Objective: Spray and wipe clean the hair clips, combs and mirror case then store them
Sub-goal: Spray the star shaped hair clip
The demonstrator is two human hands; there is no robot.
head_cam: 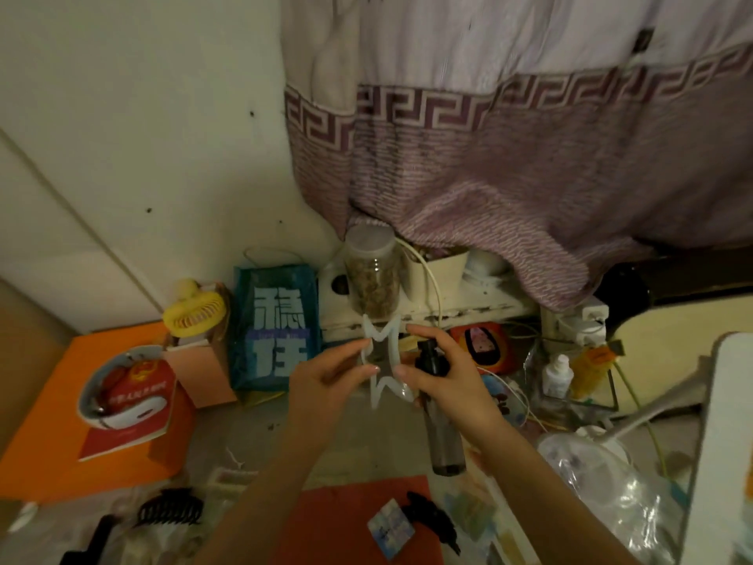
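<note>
**Star-shaped clip held up beside the spray bottle**

A pale, star-shaped hair clip (379, 354) is held in the middle of the frame, above the cluttered table (358, 438). It is pinched at its left edge by the left hand (326, 381), whose thumb and fingers are closed on the clip's rim. The clip's right edge is touched by the thumb and forefinger of the right hand (444, 377), while a dark spray bottle (440, 426) is gripped by the remaining curled fingers of that hand; the bottle is tilted, nozzle toward the top, its base pointing to the lower right.

At the lower left of the frame a black claw clip (169, 510) is seen lying on the table, with a black comb (95, 542) just to its left. A second black claw clip (434, 524) lies at the lower centre, partly on a red sheet (338, 524), beside a small square case with a blue pattern (390, 528).

Toward the centre left a blue bag with large white characters (275, 324) is stood upright, with a yellow handheld fan (195, 314) to its left. A clear jar (371, 275) is seen behind the held clip, under a purple patterned curtain (529, 165).
</note>
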